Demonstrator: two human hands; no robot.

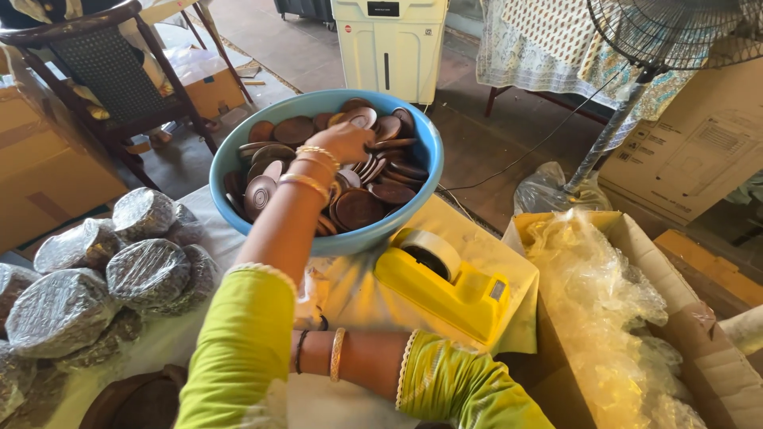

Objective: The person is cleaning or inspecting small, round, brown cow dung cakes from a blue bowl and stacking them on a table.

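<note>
**A hand reaches into a blue bowl of brown discs**

Small round brown discs, like shallow wooden or clay lids, fill a wide light-blue bowl that stands at the far edge of a cloth-covered table. They are dark to reddish brown, each with a raised rim and a turned centre, and they lie heaped loosely, some flat, some tilted on edge and overlapping.

The left hand, bangles at the wrist, is stretched out over the heap with its fingers curled down onto the topmost discs near the middle. It appears to be closing on one, but the fingers hide the contact, so I cannot tell whether a disc is actually gripped. Taking one from so loose a pile likely goes best by pinching a rim that stands clear and lifting straight up, so the neighbours do not slide.

The right hand is hidden behind the left sleeve; only the right forearm shows, lying across the table near the body, so its grip cannot be judged.

Just beside the bowl stands a yellow tape dispenser. To the left lie round bundles wrapped in clear film. To the right is an open cardboard box stuffed with crumpled plastic.
</note>
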